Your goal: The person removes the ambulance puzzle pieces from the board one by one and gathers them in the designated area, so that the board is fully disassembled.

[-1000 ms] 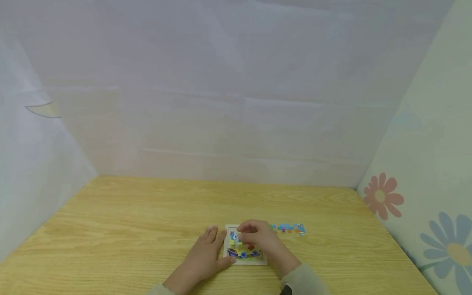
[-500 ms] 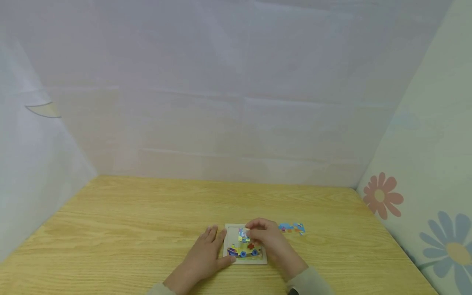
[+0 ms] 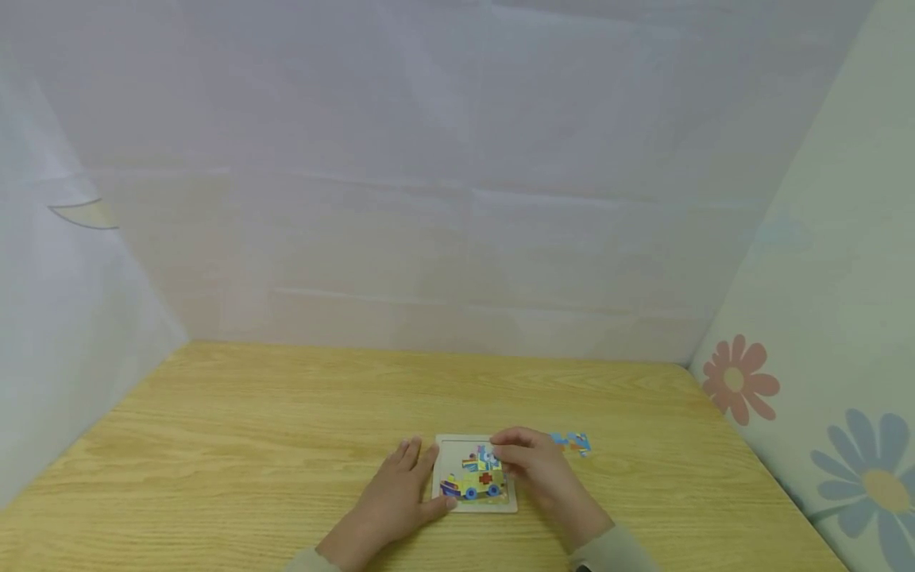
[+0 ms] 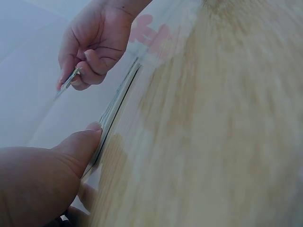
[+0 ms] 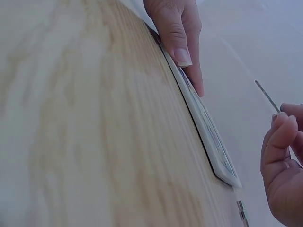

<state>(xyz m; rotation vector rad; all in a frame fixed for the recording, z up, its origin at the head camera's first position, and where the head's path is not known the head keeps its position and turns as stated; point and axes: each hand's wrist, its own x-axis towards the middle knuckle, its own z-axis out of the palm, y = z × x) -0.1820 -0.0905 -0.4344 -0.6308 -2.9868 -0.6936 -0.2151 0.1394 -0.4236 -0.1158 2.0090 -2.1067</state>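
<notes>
A small jigsaw tray [image 3: 449, 446] with a pale frame lies on the wooden table, its lower part filled with a yellow vehicle picture. Along its left side rests my left hand [image 3: 396, 496], fingers straight, the thumb [image 4: 81, 142] pressing on the near frame edge. Between thumb and curled fingers my right hand [image 3: 545, 473] pinches a thin puzzle piece [image 3: 486, 457], blue and white on its face, over the tray's upper right. Both wrist views show this piece [image 5: 267, 96] raised clear of the tray [image 5: 208, 137] and tilted.
Several loose puzzle pieces [image 3: 577, 443] lie to the right of the tray, partly behind the right hand. The wooden table [image 3: 250, 445] is bounded by a pale back sheet [image 3: 443, 199] and side sheets, the right one printed with flowers [image 3: 736, 380].
My right hand has moved rightward over the tray with the pinched piece, uncovering more of the vehicle picture and covering some loose pieces. The left hand has stayed in place.
</notes>
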